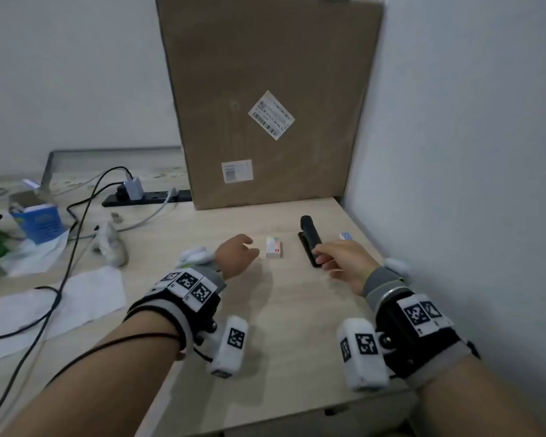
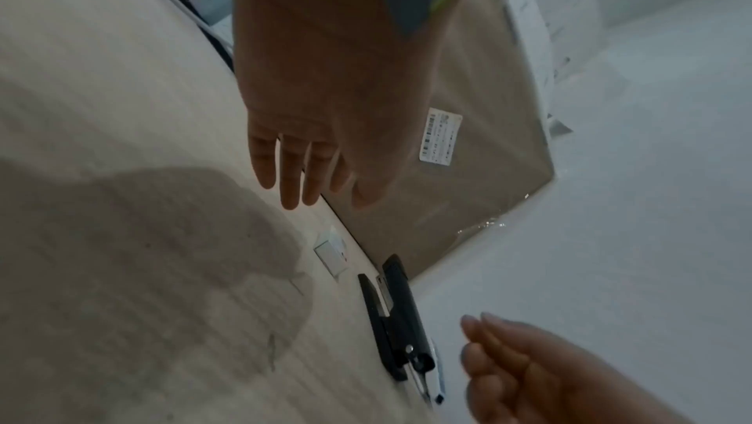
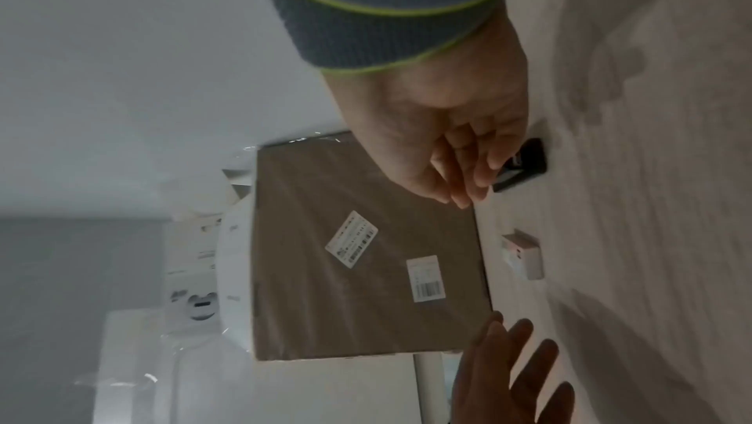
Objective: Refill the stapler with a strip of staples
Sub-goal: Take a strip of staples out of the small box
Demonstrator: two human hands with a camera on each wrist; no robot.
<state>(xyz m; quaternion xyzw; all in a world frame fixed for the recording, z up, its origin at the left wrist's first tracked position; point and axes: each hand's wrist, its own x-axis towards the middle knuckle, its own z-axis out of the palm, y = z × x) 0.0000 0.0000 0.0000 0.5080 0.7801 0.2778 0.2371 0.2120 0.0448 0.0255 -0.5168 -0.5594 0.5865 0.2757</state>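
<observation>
A black stapler (image 1: 309, 239) lies closed on the pale wooden desk (image 1: 284, 310), near the right wall. A small white staple box (image 1: 274, 247) sits just left of it. My right hand (image 1: 323, 260) hovers at the stapler's near end with its fingers loosely curled, holding nothing. The left wrist view shows a gap between the right hand (image 2: 500, 360) and the stapler (image 2: 397, 312). My left hand (image 1: 249, 247) is relaxed and empty, just left of the staple box. In the right wrist view the stapler (image 3: 527, 160) peeks out past my fingers, with the box (image 3: 525, 254) beyond.
A tall cardboard box (image 1: 265, 99) leans against the back wall behind the stapler. A small blue-and-white item (image 1: 345, 235) lies right of the stapler by the wall. A power strip (image 1: 145, 197), black cables, a blue carton (image 1: 40, 222) and paper sheets (image 1: 76, 298) crowd the left.
</observation>
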